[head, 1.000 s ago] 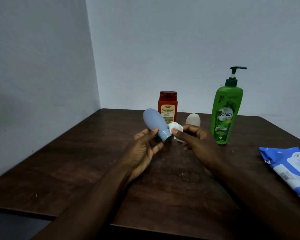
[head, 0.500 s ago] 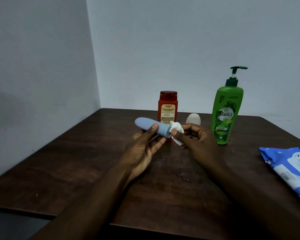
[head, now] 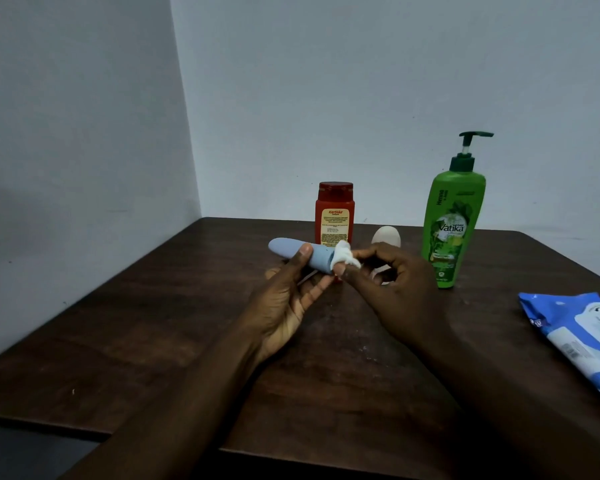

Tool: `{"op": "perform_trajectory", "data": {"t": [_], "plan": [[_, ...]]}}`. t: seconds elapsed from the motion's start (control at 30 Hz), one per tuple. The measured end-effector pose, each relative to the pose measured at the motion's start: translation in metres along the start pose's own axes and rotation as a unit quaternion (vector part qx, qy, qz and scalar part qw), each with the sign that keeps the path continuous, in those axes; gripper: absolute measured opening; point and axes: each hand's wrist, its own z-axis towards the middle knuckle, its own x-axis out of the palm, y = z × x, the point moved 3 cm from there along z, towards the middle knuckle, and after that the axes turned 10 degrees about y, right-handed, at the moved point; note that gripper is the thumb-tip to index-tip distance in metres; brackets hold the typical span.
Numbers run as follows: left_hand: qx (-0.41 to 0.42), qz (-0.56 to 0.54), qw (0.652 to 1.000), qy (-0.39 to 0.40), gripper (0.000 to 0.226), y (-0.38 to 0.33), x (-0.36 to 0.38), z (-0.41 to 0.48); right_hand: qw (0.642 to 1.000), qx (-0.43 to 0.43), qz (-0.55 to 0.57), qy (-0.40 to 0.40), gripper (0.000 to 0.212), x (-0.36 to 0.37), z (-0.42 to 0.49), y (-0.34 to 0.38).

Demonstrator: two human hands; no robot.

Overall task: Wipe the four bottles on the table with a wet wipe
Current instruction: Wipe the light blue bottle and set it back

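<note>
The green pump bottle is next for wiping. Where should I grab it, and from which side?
Probably grip the green bottle round its broad middle, coming from its front right. It stands upright, the white bottle stands to its left, and the thin pump neck looks a poor handle.

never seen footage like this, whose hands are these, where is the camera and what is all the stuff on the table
There is no machine: these are a person's two bare hands, filmed by one camera worn on their head, looking forward and down. The left hand holds a pale blue bottle sideways above the dark wooden table. The right hand pinches a white wet wipe against that bottle's cap end. Behind them stand a red bottle, a small white bottle partly hidden by the right hand, and a tall green pump bottle. A blue pack of wipes lies at the right.
</note>
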Motion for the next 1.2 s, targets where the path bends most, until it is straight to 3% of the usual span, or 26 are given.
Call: {"op": "perform_trajectory", "data": {"t": [0.27, 0.37, 0.47, 0.63, 0.87, 0.97, 1.1, 1.2], "plan": [[-0.018, 0.023, 1.0, -0.004, 0.048, 0.003, -0.001, 0.0, 0.985, 0.123, 0.117, -0.03, 0.019, -0.007, 0.006, -0.017], [-0.006, 0.128, 0.992, -0.019, 0.047, 0.002, -0.005, 0.001, 0.974, 0.129, 0.184, 0.0, 0.022, -0.005, 0.006, -0.016], [0.015, 0.272, 0.961, -0.058, 0.048, 0.002, -0.009, 0.001, 0.961, 0.14, 0.232, 0.055, 0.027, 0.002, 0.004, -0.015], [0.059, 0.386, 0.914, -0.112, 0.058, -0.001, -0.016, 0.001, 0.948, 0.147, 0.257, 0.117, 0.024, 0.011, 0.001, -0.014], [0.041, 0.514, 0.846, -0.135, 0.1, 0.002, -0.023, 0.003, 0.91, 0.207, 0.328, 0.146, 0.027, 0.017, 0.0, -0.016], [0.024, 0.533, 0.838, -0.118, 0.077, 0.004, -0.022, 0.003, 0.888, 0.24, 0.362, 0.152, 0.025, 0.021, -0.001, -0.017], [0.009, 0.549, 0.829, -0.106, 0.046, 0.005, -0.024, 0.004, 0.887, 0.262, 0.357, 0.134, 0.024, 0.021, -0.001, -0.021], [-0.009, 0.531, 0.841, -0.099, 0.049, 0.007, -0.027, 0.006, 0.888, 0.27, 0.351, 0.122, 0.029, 0.021, -0.001, -0.023]]}}
